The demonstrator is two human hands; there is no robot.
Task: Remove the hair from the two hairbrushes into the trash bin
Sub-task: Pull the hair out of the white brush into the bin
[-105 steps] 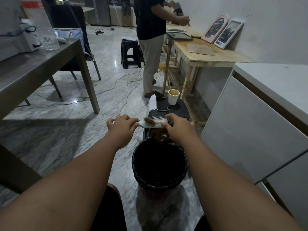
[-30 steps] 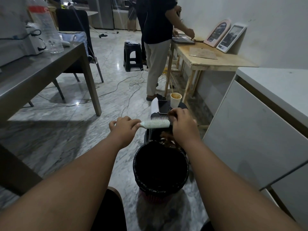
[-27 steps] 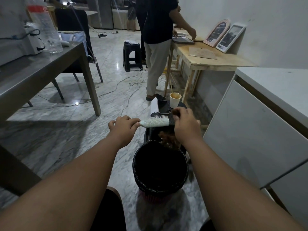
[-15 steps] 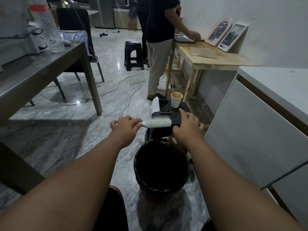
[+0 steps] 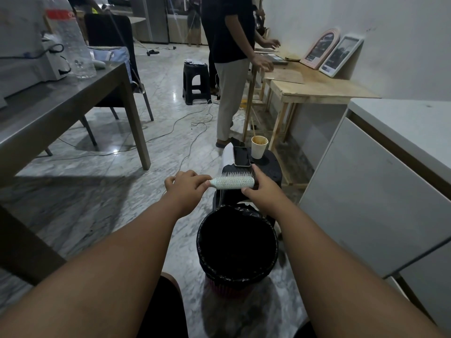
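Observation:
A pale mint hairbrush lies level in the air, bristles pointing up, above the far rim of the trash bin, which has a black liner. My left hand is shut around its handle. My right hand grips the far end of the brush head with thumb and fingers. No hair shows on the bristles. The bin's inside is too dark to make out. A second hairbrush shows as a white shape on the black stool behind, partly under a phone.
The stool also carries a phone and a paper cup. A person stands at a wooden table beyond. A grey table is at the left, a white cabinet at the right. Cables cross the marble floor.
A brown clump of hair came off the brush in my right hand and went down toward the bin. That hand has come back up to the brush's far end.

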